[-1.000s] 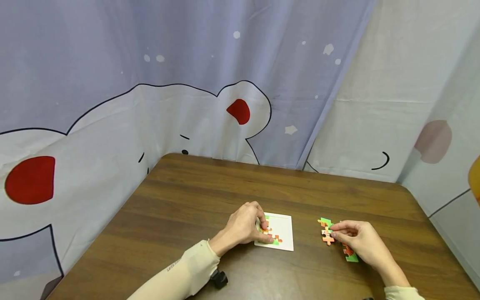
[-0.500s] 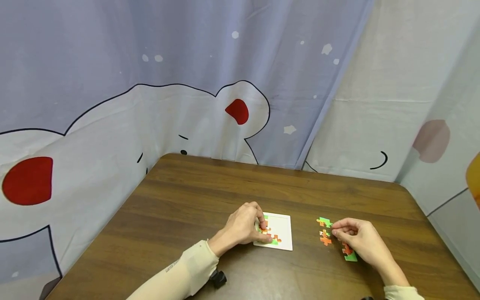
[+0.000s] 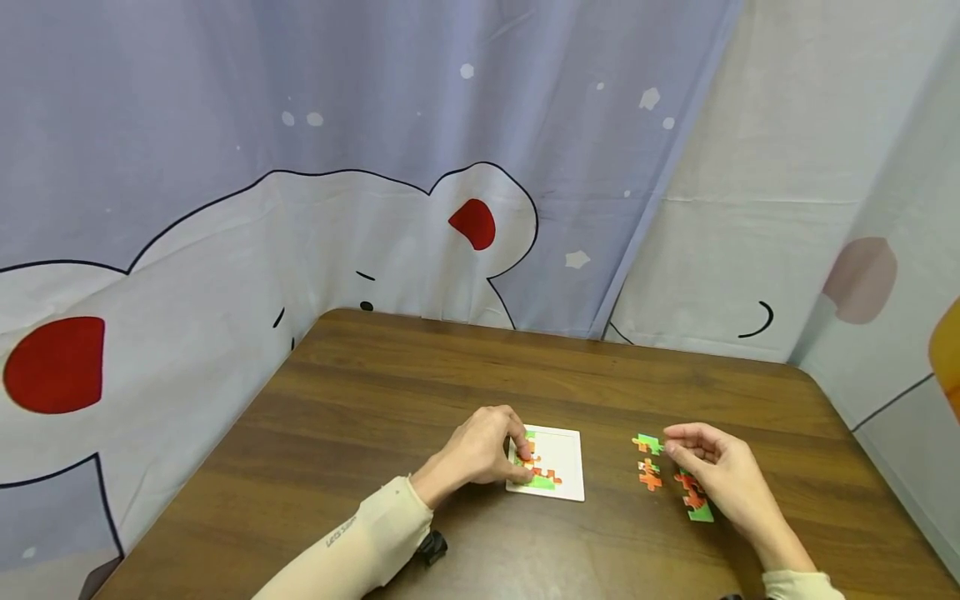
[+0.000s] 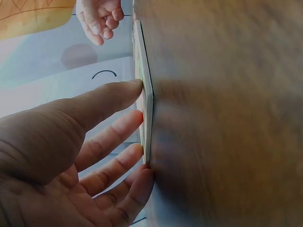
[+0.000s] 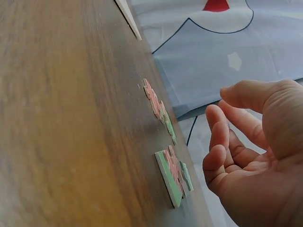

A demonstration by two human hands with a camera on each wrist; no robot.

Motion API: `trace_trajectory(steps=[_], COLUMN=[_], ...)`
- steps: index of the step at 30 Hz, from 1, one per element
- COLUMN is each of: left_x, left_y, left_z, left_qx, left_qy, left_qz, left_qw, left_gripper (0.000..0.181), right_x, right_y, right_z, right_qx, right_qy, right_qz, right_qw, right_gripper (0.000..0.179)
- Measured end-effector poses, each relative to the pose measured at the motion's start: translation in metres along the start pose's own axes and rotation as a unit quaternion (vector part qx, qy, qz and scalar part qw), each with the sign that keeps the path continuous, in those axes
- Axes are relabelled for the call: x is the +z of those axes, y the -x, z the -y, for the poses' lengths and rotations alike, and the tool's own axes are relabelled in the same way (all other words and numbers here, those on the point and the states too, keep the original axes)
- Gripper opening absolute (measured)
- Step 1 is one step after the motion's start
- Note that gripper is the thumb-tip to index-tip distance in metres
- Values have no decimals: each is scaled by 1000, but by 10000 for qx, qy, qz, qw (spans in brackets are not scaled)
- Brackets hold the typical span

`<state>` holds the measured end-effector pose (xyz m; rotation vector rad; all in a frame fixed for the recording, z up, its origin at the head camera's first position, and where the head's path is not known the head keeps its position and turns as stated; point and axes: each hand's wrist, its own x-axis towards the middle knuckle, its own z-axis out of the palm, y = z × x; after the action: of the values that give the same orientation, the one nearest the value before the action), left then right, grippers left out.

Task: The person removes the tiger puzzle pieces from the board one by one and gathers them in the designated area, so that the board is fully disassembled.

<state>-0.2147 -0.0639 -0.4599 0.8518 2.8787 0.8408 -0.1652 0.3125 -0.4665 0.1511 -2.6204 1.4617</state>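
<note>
A white square puzzle board [image 3: 564, 467] lies on the wooden table, with several orange and green jigsaw pieces [image 3: 542, 480] along its left and lower sides. My left hand [image 3: 486, 450] rests its thumb and fingertips on the board's left part, hiding some pieces. In the left wrist view, the thumb and fingers meet the edge-on board [image 4: 147, 94]. My right hand [image 3: 723, 471] hovers right of the loose jigsaw pieces [image 3: 649, 475], its thumb and index finger apart with nothing between them. Below that hand lie other green and orange pieces [image 3: 699, 510], partly hidden by it.
The brown wooden table [image 3: 420, 367] extends around the board and pieces. A printed curtain [image 3: 375, 225] hangs behind and beside it. Another green-and-orange piece [image 3: 647, 444] lies just behind the loose ones.
The right hand has come away from the loose pieces and risen slightly, its thumb and index finger parting. One piece has separated from the one behind it. The left hand stays at the board.
</note>
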Motion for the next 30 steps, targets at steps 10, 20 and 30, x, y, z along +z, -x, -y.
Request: trace_trajectory(steps=[10, 20, 30], left_x=[-3, -2, -3], left_y=[-1, -2, -2], left_z=[2, 2, 4], left_qx=[147, 34, 55], left_qy=[-70, -108, -97], left_qz=[132, 114, 128], left_qw=[9998, 9999, 9999], left_gripper=[25, 26, 26], right_x=[20, 65, 103], right_y=[1, -5, -11], right_z=[9, 23, 36], right_qx=[-148, -414, -536], right_qy=[-948, -1343, -1532], right_qz=[-14, 528, 1048], right_qw=[9954, 9887, 9812], right_gripper=[35, 37, 38])
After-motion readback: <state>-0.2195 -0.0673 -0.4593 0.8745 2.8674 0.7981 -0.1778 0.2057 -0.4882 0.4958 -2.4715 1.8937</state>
